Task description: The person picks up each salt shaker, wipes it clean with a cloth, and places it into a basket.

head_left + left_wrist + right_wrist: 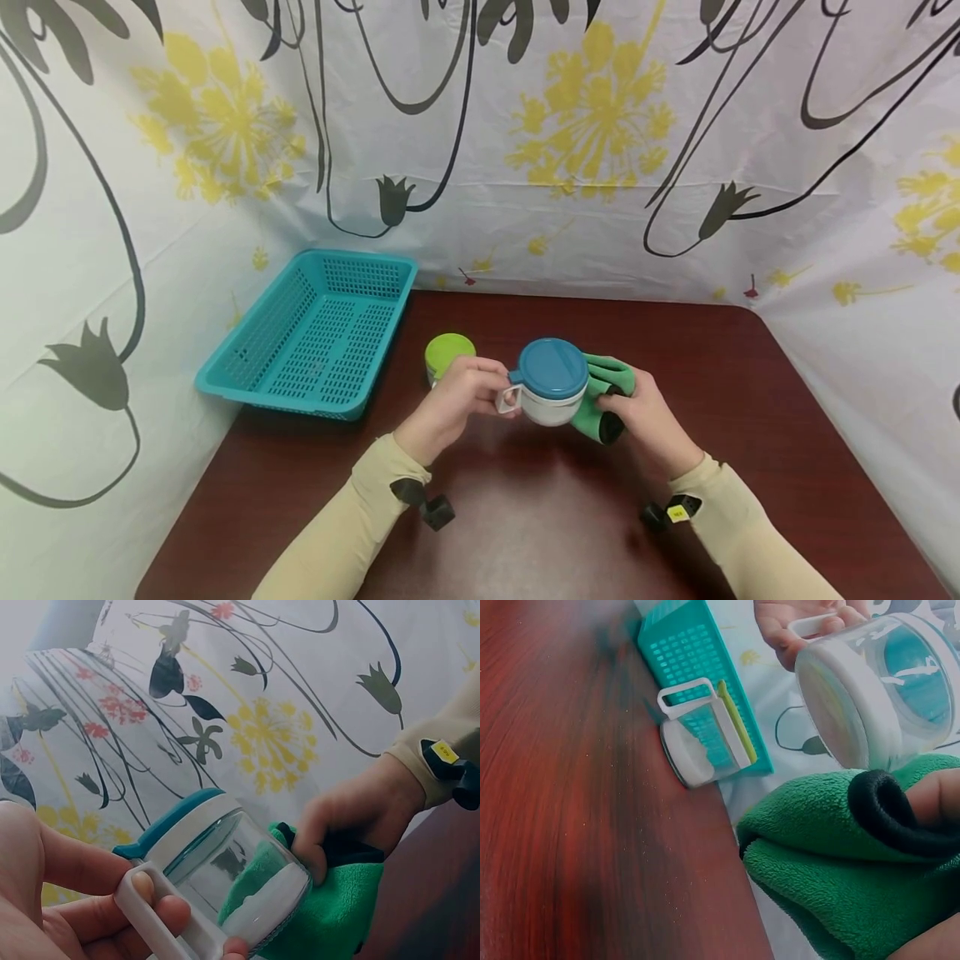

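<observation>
A clear glass jar [553, 407] with a blue lid [553, 367] is held up off the table, its lower part filled with something white. My left hand [461, 400] grips the jar's white handle [154, 915], fingers curled through the loop. In my right hand [647, 417] is a folded green cloth [810, 825] with black edging, which lies against or very close to the jar's side. The left wrist view shows the cloth [330, 907] partly behind the glass. Behind my left hand stands a second jar [697, 742] with a green lid [450, 346], partly hidden in the head view.
A turquoise plastic basket [367, 358] with slotted walls sits at the back left of the dark red-brown table [480, 517]. A white patterned sheet [480, 150] with yellow flowers hangs behind and along the sides.
</observation>
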A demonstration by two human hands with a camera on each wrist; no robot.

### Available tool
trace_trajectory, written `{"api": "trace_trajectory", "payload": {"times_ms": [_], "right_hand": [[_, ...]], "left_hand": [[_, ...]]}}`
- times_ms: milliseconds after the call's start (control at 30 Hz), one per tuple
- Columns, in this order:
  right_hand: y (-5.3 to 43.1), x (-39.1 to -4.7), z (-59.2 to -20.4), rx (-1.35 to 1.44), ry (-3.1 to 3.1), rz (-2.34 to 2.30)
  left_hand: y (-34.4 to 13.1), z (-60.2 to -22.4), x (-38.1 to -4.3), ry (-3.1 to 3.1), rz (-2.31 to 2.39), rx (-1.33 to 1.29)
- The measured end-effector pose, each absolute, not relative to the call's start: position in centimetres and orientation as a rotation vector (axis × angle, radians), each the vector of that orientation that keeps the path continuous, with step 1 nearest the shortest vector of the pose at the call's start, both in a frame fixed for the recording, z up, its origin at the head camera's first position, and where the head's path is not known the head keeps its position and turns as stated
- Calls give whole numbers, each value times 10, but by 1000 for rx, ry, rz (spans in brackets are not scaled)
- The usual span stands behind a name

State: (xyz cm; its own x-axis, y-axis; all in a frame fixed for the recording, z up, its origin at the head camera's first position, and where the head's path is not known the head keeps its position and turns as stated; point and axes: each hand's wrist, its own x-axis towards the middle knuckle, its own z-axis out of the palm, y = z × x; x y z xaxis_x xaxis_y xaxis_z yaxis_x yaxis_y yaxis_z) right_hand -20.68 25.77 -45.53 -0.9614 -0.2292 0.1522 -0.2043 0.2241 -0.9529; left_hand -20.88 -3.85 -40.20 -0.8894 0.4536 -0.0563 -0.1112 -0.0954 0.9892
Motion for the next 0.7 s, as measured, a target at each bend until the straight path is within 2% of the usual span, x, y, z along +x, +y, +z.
{"api": "trace_trajectory", "payload": {"times_ms": [700], "right_hand": [[264,-217,-441,-513,2300,-1937]], "left_hand": [[-45,-411,-219,1692,1990,380]]}}
